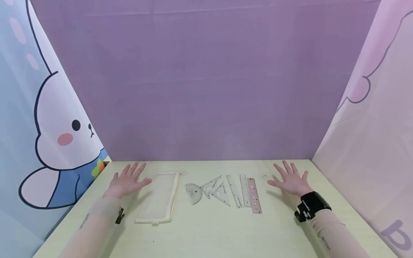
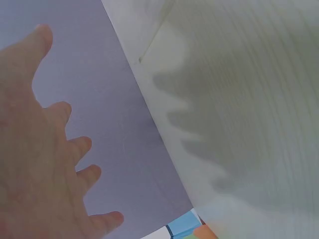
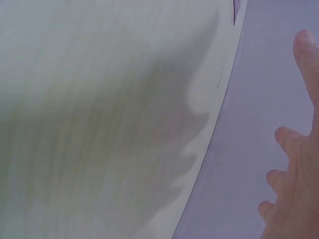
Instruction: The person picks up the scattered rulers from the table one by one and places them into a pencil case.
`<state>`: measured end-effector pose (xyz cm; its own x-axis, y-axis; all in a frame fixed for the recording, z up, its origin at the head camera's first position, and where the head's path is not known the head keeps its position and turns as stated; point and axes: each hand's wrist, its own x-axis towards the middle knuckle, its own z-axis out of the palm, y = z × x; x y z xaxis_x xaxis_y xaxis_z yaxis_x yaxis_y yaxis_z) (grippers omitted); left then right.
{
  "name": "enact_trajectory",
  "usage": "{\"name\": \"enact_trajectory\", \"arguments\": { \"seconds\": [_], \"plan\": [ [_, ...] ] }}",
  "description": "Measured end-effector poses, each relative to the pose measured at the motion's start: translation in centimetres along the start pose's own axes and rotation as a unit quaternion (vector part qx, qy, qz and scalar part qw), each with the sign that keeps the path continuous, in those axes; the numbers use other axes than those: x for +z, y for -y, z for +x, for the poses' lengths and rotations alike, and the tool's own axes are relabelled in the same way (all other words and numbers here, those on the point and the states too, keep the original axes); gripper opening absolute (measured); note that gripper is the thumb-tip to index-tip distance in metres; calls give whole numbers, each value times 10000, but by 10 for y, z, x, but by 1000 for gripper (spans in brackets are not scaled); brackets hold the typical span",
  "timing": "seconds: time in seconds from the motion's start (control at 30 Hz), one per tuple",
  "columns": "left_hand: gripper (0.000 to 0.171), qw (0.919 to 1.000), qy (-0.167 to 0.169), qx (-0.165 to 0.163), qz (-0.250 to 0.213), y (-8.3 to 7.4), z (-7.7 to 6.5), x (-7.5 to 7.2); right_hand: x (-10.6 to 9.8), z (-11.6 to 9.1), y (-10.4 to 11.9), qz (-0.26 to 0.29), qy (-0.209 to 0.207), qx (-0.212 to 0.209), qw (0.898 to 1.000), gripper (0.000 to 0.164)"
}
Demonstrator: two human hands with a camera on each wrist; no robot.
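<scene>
My left hand point(image 1: 127, 182) hovers over the table with fingers spread and holds nothing. Just right of it lies a flat whitish zip pouch point(image 1: 157, 197). My right hand point(image 1: 292, 181), fingers also spread, is held above the table on the far right, apart from everything. Between the hands lie a clear protractor point(image 1: 194, 193), two clear set squares point(image 1: 211, 186) that meet or overlap, a clear ruler point(image 1: 235, 191), a second clear ruler point(image 1: 245, 190) and a pinkish stencil ruler point(image 1: 254, 195), the nearest tool to my right hand. Both wrist views show spread fingers and their shadows on the tabletop.
The pale wood-grain table point(image 1: 206, 236) ends at a purple backdrop point(image 1: 206, 89). A curtain with a cartoon animal point(image 1: 67, 143) hangs on the left, a pale one point(image 1: 377, 150) on the right. Small dark marks point(image 1: 264, 176) show on the table near the right hand.
</scene>
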<state>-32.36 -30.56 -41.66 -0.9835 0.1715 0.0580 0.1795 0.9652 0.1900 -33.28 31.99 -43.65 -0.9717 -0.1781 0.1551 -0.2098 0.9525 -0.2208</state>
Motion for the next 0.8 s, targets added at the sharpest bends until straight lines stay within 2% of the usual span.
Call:
{"name": "enact_trajectory", "arguments": {
  "seconds": [0.33,0.63,0.8],
  "plan": [
    [90,9998,-158,41,64,-3,0,-2,-4,2,-4,-383,-500,-150,9979,89],
    [85,9993,-312,69,169,1,1,0,-1,2,-3,-300,-501,-158,9982,92],
    [84,9991,-372,110,158,1,1,2,4,1,-2,56,-402,-108,9991,90]
  ]
}}
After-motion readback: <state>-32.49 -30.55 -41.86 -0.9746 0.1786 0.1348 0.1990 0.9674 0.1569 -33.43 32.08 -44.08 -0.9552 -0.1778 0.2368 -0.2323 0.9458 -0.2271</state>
